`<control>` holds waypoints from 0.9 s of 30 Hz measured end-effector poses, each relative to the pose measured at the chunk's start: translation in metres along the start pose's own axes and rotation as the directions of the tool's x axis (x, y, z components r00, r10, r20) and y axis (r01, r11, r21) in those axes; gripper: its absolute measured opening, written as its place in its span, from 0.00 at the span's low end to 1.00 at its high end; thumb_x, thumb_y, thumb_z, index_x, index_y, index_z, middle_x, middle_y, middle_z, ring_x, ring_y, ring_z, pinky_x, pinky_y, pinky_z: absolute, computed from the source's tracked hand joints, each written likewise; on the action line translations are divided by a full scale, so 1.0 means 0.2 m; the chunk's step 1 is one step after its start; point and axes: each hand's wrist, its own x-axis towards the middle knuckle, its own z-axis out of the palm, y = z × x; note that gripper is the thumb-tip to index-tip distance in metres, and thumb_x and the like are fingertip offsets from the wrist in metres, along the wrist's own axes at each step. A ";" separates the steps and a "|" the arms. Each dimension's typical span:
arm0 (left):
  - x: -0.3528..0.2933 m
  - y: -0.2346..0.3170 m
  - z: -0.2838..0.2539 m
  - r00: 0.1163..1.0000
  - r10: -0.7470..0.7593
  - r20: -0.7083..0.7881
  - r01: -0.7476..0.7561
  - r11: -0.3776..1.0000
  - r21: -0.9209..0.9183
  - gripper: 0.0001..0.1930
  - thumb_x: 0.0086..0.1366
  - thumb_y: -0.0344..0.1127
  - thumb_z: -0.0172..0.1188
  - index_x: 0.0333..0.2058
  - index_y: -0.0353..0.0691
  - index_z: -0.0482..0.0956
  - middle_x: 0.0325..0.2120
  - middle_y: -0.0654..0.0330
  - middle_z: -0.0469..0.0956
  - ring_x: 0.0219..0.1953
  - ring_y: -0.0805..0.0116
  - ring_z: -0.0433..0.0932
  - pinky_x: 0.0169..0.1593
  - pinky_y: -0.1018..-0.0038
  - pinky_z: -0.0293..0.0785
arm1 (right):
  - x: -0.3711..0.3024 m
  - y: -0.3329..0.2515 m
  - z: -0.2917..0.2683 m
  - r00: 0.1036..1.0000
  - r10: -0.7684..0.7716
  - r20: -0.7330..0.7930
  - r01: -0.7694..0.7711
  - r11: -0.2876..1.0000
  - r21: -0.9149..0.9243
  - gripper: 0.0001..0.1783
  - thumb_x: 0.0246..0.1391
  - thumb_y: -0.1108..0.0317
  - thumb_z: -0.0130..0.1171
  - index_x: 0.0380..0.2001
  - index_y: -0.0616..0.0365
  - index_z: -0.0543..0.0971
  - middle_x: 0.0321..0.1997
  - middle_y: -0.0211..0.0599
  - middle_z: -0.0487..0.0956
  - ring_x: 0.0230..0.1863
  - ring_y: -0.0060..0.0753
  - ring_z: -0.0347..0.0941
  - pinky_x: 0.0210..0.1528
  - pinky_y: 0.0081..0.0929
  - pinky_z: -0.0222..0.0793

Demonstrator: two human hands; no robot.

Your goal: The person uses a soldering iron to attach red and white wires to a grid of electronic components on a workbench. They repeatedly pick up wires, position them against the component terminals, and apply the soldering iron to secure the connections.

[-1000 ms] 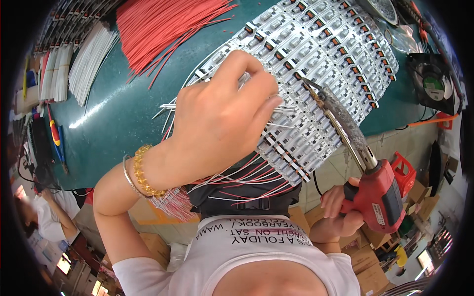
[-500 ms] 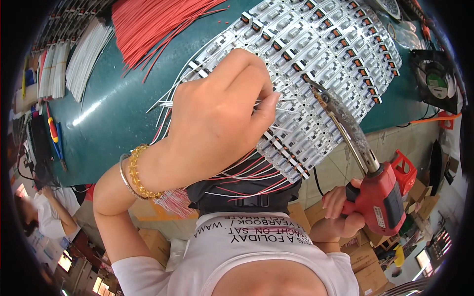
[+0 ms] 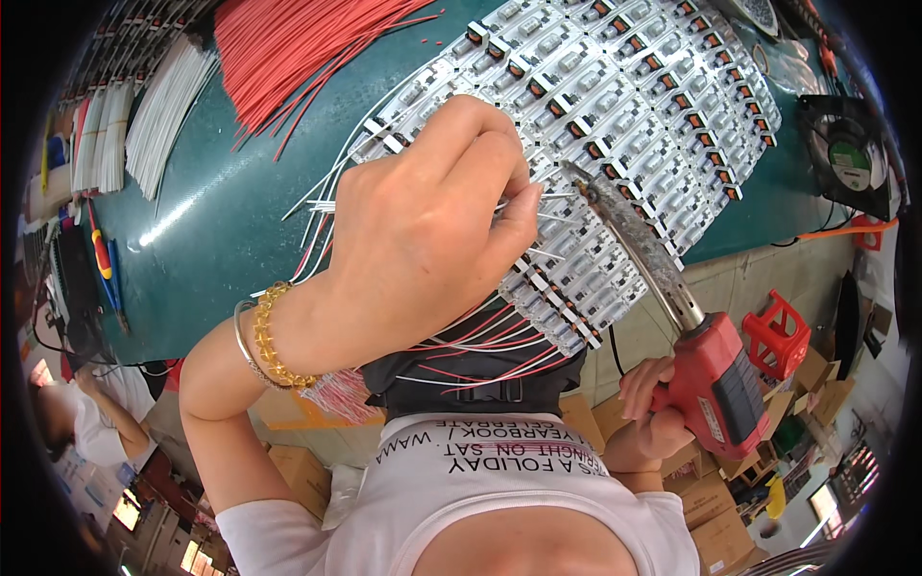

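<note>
My left hand [image 3: 432, 211] is closed in a pinch on thin white wires [image 3: 555, 217], whose loose ends stick out past my thumb and fingers. Beneath it lies a panel of small circuit boards [image 3: 615, 125] with rows of black-and-orange components. My right hand [image 3: 658, 413] grips the handle of a red and black soldering gun [image 3: 720, 384]. Its long metal barrel slants up to the left, and its dark tip sits over the boards close to the wire ends. Whether the tip touches a board or a wire I cannot tell. My left fingertips are partly hidden behind the hand.
Bundles of red wires [image 3: 288, 48] and white wires [image 3: 168, 120] lie on the green table [image 3: 230, 250]. A screwdriver [image 3: 101, 252] rests at the left, a black fan [image 3: 845, 158] stands at the right. Red and white wires hang over the near edge. Another person [image 3: 106, 413] sits at far left.
The soldering gun has shifted left with my right hand, bringing its tip from the board's components nearer to the wire ends. My left hand has hardly moved.
</note>
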 end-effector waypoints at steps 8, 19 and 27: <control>0.00 0.00 0.00 1.000 0.004 -0.007 -0.004 1.000 0.006 0.07 0.48 0.23 0.63 0.24 0.37 0.73 0.30 0.59 0.75 0.26 0.66 0.76 0.26 0.76 0.71 | 0.02 -0.07 0.06 0.998 0.021 -0.053 -0.022 1.000 -0.016 0.44 0.50 0.37 0.54 0.52 0.69 0.63 0.09 0.24 0.64 0.10 0.21 0.60 0.15 0.21 0.58; 0.03 0.01 -0.06 0.977 0.126 0.172 -0.142 0.987 0.082 0.06 0.47 0.24 0.65 0.23 0.37 0.75 0.33 0.60 0.75 0.17 0.71 0.72 0.20 0.76 0.66 | 0.02 -0.06 0.04 0.997 -0.015 -0.075 0.014 1.000 -0.004 0.45 0.49 0.36 0.54 0.52 0.69 0.62 0.08 0.24 0.63 0.09 0.21 0.60 0.15 0.21 0.58; 0.01 0.05 0.01 0.996 0.006 0.086 -0.004 1.000 -0.019 0.06 0.49 0.23 0.63 0.25 0.36 0.74 0.32 0.59 0.74 0.25 0.66 0.75 0.25 0.76 0.71 | -0.01 -0.05 0.01 0.998 0.042 -0.045 -0.040 0.998 0.047 0.45 0.49 0.35 0.53 0.52 0.68 0.62 0.09 0.24 0.64 0.10 0.21 0.61 0.16 0.20 0.58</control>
